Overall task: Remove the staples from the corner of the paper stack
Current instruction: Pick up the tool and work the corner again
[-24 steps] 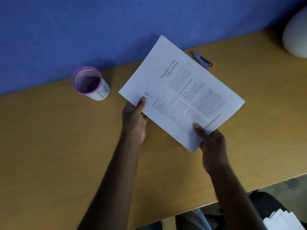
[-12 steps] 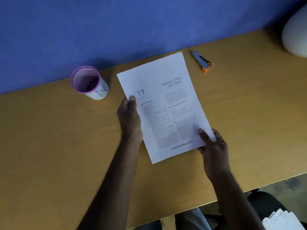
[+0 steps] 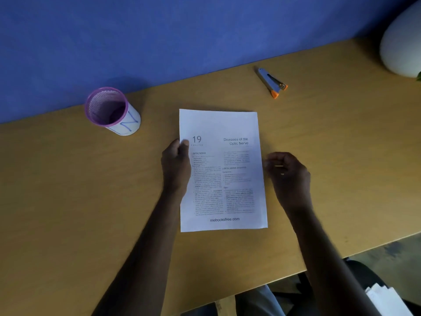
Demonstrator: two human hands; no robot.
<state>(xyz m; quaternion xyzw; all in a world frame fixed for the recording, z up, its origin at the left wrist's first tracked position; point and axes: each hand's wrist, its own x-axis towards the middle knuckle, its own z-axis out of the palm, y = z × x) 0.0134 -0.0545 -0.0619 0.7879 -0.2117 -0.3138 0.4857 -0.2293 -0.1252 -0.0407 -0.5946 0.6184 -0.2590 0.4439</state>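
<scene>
Lying flat on smooth wooden desk [image 3: 68, 201]: rectangular printed paper stack [image 3: 222, 179].

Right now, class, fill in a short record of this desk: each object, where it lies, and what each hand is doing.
paper stack: flat on the desk, printed side up, headed "Diseases of the Optic Nerve"
left hand: thumb on the stack's left edge, pinning it
right hand: loosely curled beside the right edge, holding nothing visible
staple remover: beyond the stack, untouched
mesh pen cup: upright, far left, by the blue wall
staples: too small to see
</scene>
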